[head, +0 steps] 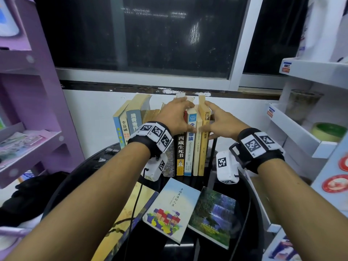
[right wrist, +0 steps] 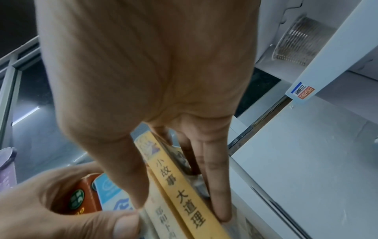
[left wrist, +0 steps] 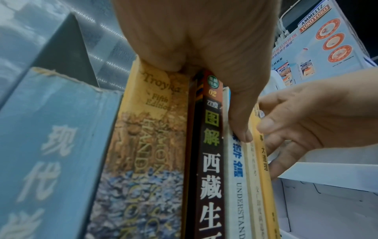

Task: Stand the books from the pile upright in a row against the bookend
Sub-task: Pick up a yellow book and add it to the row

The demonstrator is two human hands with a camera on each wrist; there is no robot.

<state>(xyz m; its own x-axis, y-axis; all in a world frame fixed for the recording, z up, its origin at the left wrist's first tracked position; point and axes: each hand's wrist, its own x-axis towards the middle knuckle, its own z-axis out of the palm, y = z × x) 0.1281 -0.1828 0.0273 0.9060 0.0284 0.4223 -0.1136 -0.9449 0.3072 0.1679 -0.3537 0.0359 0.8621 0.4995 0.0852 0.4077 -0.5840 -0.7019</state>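
Observation:
A row of books stands upright on the black round table (head: 94, 166) by the wall. The yellow-spined book (head: 204, 146) (left wrist: 263, 186) (right wrist: 184, 190) is the rightmost of the row. My right hand (head: 214, 123) (right wrist: 143, 80) pinches it near the top, thumb left of the spine, straight fingers flat on its right cover. My left hand (head: 180, 113) (left wrist: 204, 48) curls over the tops of the dark-spined book (head: 180, 151) (left wrist: 210, 161) and the white-and-blue book (head: 189, 151), thumb pressing the white spine. Three books lie flat in front: a houses cover (head: 171, 206), a waterfall cover (head: 212, 211), a large yellow one (head: 124, 223). I cannot make out a bookend.
Books at the row's left end (head: 124, 125) lean to the right. A purple shelf unit (head: 28, 129) stands at the left and a white display rack (head: 301, 132) close on the right. A thin black upright frame (head: 213, 149) stands just right of the yellow book. A black bag (head: 28, 194) lies low left.

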